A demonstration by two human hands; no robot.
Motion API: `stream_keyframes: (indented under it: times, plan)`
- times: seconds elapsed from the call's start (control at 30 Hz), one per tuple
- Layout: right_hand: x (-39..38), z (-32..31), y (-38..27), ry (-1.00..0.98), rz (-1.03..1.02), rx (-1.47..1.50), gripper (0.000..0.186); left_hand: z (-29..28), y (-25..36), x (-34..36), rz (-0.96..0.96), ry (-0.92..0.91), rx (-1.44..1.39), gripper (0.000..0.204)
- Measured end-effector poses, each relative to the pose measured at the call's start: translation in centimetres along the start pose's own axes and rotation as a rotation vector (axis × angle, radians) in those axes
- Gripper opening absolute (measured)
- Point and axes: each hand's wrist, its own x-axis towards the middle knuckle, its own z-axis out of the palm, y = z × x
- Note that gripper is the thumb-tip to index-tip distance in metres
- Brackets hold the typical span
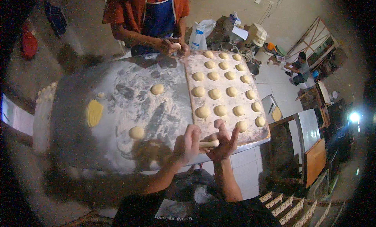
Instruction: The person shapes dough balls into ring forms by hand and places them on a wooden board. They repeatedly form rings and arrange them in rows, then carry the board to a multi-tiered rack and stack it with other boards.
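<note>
Over the near edge of the floured table, my left hand (189, 143) is curled, slightly blurred, around a short pale rod (210, 144) with a rounded end. Whether it is wood or dough I cannot tell. The rod's end lies against the palm of my right hand (224, 144), whose fingers are spread and point away from me. Just beyond my right fingertips are rows of round dough balls (220, 110) on a floured wooden board (203, 127). Two loose dough balls, one nearer (136, 132) and one farther (157, 89), sit on the table left of my hands.
A flattened yellow piece (94, 113) lies on the table's (74, 129) left side. Across from me, a person in a blue apron (158, 21) holds a pale piece. White sacks (201, 33) and buckets stand behind the board; another person (300, 70) sits low at far right.
</note>
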Motion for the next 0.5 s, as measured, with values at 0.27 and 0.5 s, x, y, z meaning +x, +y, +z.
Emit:
stream_keyframes:
  times: [0.27, 0.5]
  plan:
    - [-0.2, -2.1, -6.1, -0.344, -0.316, -1.017, 0.06, 4.6, 2.5, 0.4, -0.028, -0.07, -0.007, 0.021]
    - [-2.1, -1.6, -8.5, 0.09, 0.061, -0.514, 0.066, 8.0, 1.5, 0.7, 0.037, -0.026, -0.015, 0.022]
